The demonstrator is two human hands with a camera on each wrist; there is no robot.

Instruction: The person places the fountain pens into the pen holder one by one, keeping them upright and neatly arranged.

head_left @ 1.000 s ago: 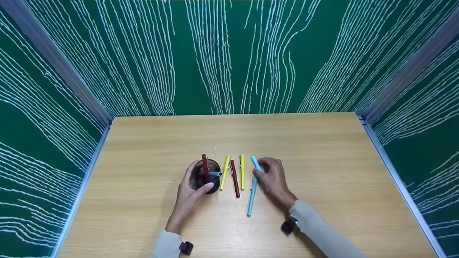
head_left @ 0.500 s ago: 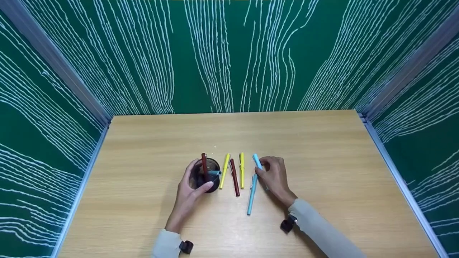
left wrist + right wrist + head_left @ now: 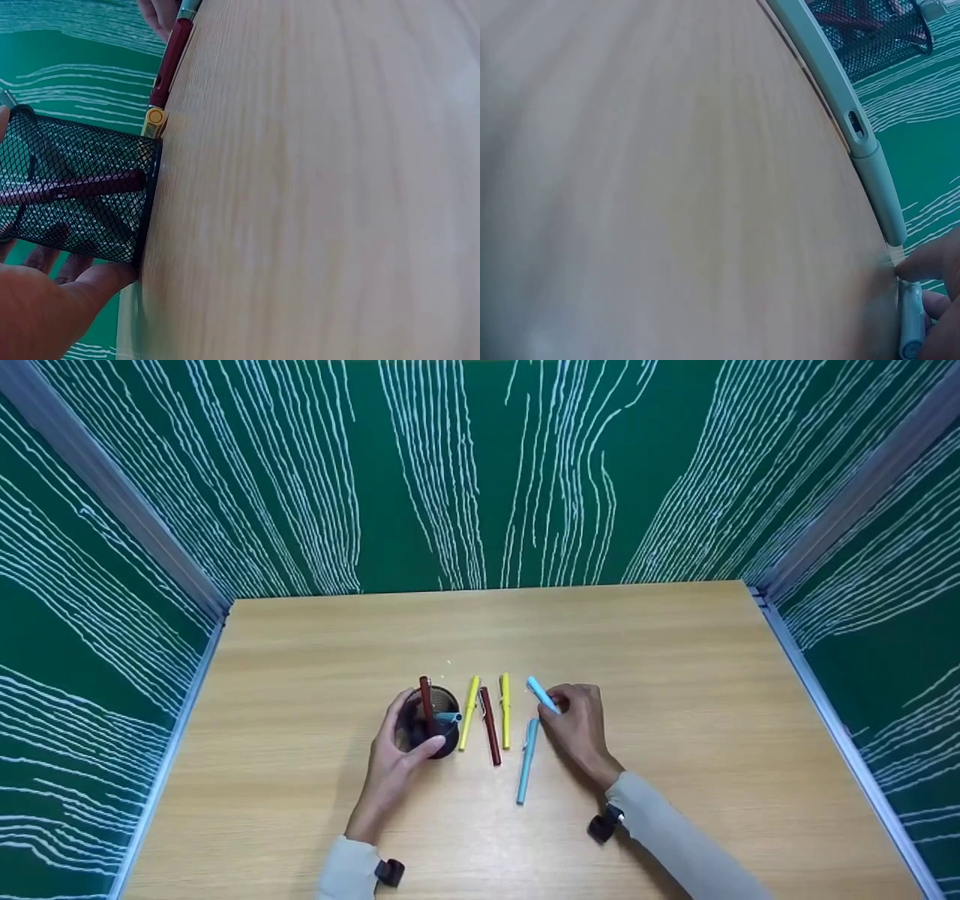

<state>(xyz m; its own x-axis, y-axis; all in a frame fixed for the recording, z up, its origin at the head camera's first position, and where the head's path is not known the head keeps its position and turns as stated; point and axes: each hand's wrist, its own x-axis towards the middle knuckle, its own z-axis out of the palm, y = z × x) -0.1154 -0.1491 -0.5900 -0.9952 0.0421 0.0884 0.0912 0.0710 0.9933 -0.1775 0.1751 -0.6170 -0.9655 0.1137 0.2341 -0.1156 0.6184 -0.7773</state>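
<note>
My left hand (image 3: 394, 761) holds a black mesh pen cup (image 3: 152, 202) round its side, thumb over the near edge. The cup stands upright on the table. A dark red pen (image 3: 426, 701) and a blue pen (image 3: 448, 717) lean inside it. My right hand (image 3: 581, 727) pinches a light blue pen (image 3: 544, 694) between thumb and fingers, its far end pointing back left; the hand covers its near end. Just left of that hand another blue pen (image 3: 527, 761) lies on the table, apart from the held one.
Between the cup and the blue pen lie a yellow pen (image 3: 469, 712), a dark red pen (image 3: 490, 725) and a second yellow pen (image 3: 505, 711). Green panels (image 3: 420, 472) with white lines enclose the wooden table (image 3: 300, 660) at the back and sides.
The light blue pen in my right hand has turned to slant further left and come clear of the blue pen beside it. My left hand keeps its hold on the cup.
</note>
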